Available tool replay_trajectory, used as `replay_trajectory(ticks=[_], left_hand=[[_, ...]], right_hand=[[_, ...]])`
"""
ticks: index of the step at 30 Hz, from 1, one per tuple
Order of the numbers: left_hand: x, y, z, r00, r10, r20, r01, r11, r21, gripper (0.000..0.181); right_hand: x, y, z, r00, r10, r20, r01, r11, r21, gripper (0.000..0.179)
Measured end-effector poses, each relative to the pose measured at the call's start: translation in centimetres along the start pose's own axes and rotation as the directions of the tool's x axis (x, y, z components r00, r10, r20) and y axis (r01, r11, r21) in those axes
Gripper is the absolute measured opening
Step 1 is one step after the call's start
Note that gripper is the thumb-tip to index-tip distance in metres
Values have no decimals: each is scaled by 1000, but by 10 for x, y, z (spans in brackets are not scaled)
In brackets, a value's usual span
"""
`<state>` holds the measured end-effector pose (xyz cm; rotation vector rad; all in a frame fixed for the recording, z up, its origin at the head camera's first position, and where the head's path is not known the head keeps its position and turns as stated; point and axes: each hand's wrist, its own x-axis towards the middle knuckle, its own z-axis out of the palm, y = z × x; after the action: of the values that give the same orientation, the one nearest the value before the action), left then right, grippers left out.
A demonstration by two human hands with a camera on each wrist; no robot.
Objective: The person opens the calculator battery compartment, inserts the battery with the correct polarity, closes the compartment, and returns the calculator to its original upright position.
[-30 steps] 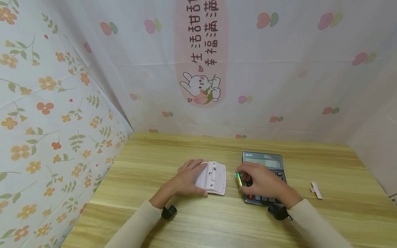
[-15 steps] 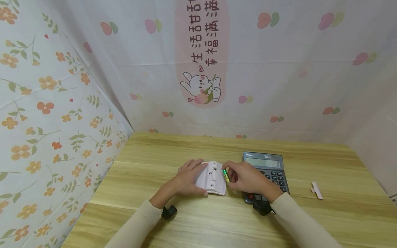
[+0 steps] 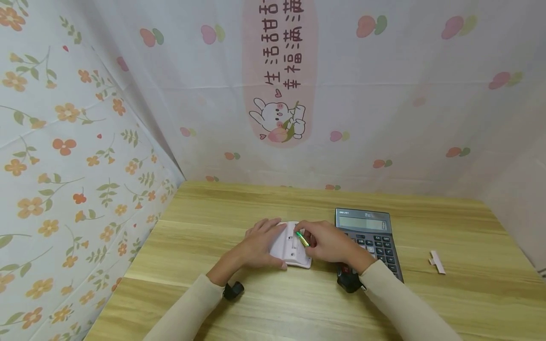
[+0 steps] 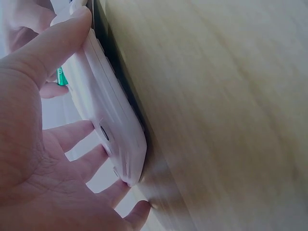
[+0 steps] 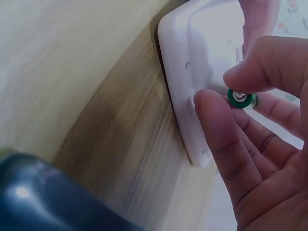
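A white plastic device (image 3: pixel 279 244) lies with its battery compartment facing up. My left hand (image 3: pixel 258 246) spans it in the head view, thumb on the near edge and fingers on the far edge; the left wrist view shows fingertips along its side. Between thumb and fingers, my right hand (image 3: pixel 330 242) pinches a green and gold battery (image 3: pixel 302 238), held at a slant over the compartment. One flat metal end of the battery (image 5: pixel 240 98) faces the right wrist camera. The right fingers hide part of the device's right side.
A dark grey calculator (image 3: pixel 362 222) lies face up, partly under the right wrist and sleeve. Farther right on the wooden table (image 3: pixel 204 208) is a small white battery cover (image 3: pixel 437 263). Patterned cloth (image 3: pixel 375 104) hangs behind and at the left.
My right hand has carried the battery left, from above the calculator to over the white device's compartment. The left hand and the device have stayed in place.
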<state>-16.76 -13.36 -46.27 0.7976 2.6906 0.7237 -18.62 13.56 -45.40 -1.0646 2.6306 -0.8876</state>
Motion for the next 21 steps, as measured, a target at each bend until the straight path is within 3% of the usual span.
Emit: replay_trajectory(ticks=[21], left_hand=[[0, -2, 1, 1000, -2, -1, 2, 1000, -3, 106]], right_hand=[[3, -7, 3, 999, -28, -44, 25, 996, -84, 43]])
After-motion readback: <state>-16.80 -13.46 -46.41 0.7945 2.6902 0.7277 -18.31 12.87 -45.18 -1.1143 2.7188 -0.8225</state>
